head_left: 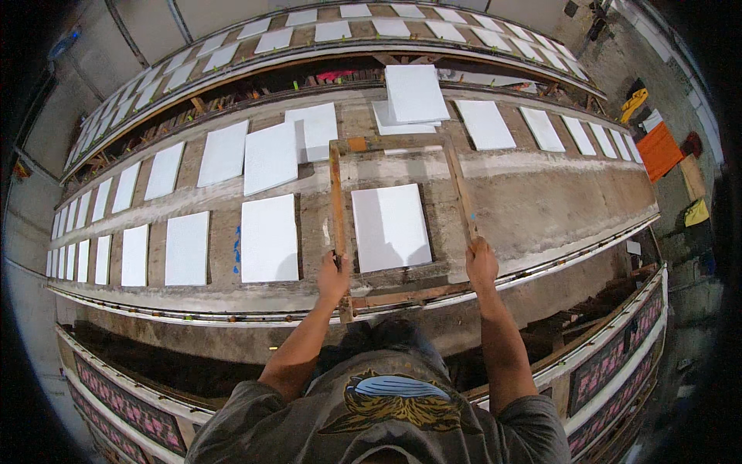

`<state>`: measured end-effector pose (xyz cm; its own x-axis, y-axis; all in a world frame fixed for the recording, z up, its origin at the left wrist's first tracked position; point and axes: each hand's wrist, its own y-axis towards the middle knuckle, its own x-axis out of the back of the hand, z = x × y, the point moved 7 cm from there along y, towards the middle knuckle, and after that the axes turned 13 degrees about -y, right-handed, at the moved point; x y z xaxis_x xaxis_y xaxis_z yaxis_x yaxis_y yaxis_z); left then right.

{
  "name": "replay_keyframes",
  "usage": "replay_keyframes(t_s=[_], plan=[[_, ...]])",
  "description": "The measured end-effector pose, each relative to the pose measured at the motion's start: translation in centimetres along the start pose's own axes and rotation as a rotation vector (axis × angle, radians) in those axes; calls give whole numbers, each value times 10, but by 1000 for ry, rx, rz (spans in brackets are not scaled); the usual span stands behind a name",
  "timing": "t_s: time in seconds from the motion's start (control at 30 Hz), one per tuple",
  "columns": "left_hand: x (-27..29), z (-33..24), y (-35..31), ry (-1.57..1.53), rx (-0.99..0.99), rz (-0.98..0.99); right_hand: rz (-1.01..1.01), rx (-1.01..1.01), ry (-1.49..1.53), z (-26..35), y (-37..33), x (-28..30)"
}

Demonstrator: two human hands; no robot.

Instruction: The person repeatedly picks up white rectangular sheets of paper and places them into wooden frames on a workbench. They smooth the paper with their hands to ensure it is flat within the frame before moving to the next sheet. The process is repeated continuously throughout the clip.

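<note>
Near the worktop's (556, 193) front edge, a left hand (333, 280) clasps a wooden frame (459, 185), fingertips partly hidden; a half-shadowed white sheet (390, 224) shows within, contact unclear; the right hand (481, 263) grips the frame's right side, fingers partly concealed.

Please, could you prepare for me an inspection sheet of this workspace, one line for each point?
Surface: long, stained table, carrying rows of white sheets, some overlapping.
Work items: wooden frame, one white sheet visible through its opening; contact with table unclear.
Clutter: orange cloth-like piece and yellow piece, far right.
Hands: left hand and right hand each closed on a side bar of the frame.
Cables: nothing clearly seen.
Surroundings: second table beyond, also bearing white sheets; dark panels with pink markings, lower left and right.
</note>
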<state>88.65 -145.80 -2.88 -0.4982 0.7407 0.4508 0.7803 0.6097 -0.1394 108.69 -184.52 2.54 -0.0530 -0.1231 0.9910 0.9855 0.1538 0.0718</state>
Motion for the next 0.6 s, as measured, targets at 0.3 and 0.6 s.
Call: replay_keyframes(t_s=[0.3, 0.6], plan=[[-72, -89, 6, -212, -155, -106, -205, -27, 103, -77, 54, 57], [-230, -118, 12, -365, -137, -156, -145, -23, 146, -222, 148, 32]])
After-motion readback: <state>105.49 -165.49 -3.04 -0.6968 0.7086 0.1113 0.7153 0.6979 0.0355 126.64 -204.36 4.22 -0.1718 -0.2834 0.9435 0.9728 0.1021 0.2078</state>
